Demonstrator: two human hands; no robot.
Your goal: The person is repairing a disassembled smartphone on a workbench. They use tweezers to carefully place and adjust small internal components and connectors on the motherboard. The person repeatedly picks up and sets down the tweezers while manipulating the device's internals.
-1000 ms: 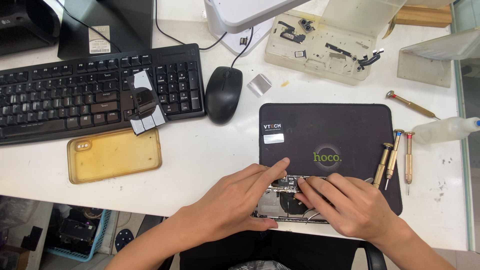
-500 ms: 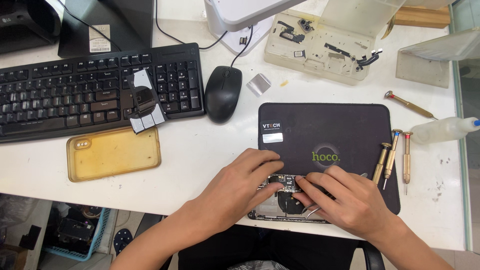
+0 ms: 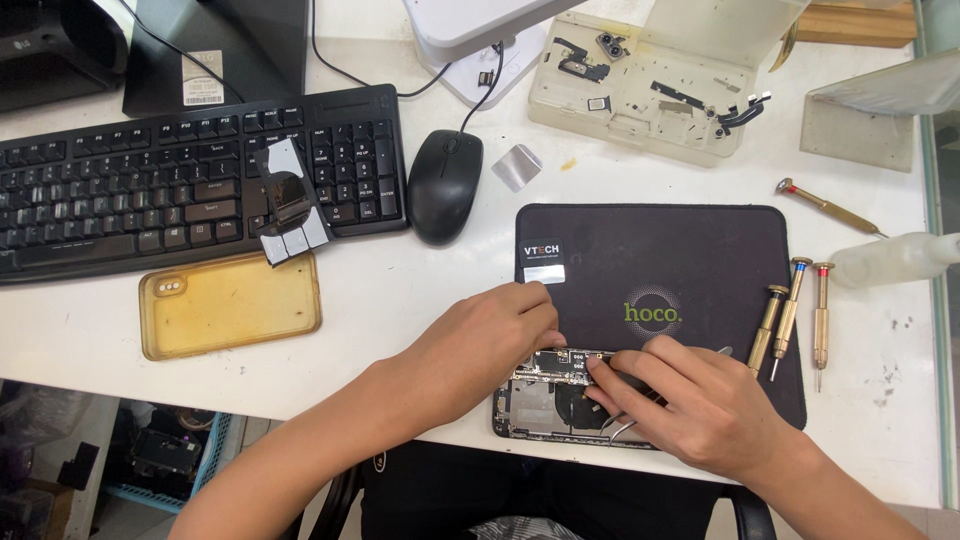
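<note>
White desk (image 3: 420, 290) with black mat (image 3: 650, 260)

A flat black rubber work mat (image 3: 690, 260) bearing a small white label and green lettering lies on the white desk (image 3: 420, 290), and on its near edge sits an opened phone body (image 3: 545, 400) with a dark grey interior and a black round coil. Beside it stand a translucent amber-yellow phone case (image 3: 230, 305), a glossy black mouse (image 3: 444, 185) and a black keyboard (image 3: 150, 190) with white key legends. The slim brass-coloured screwdrivers (image 3: 790, 315) have blue and red caps.
</note>
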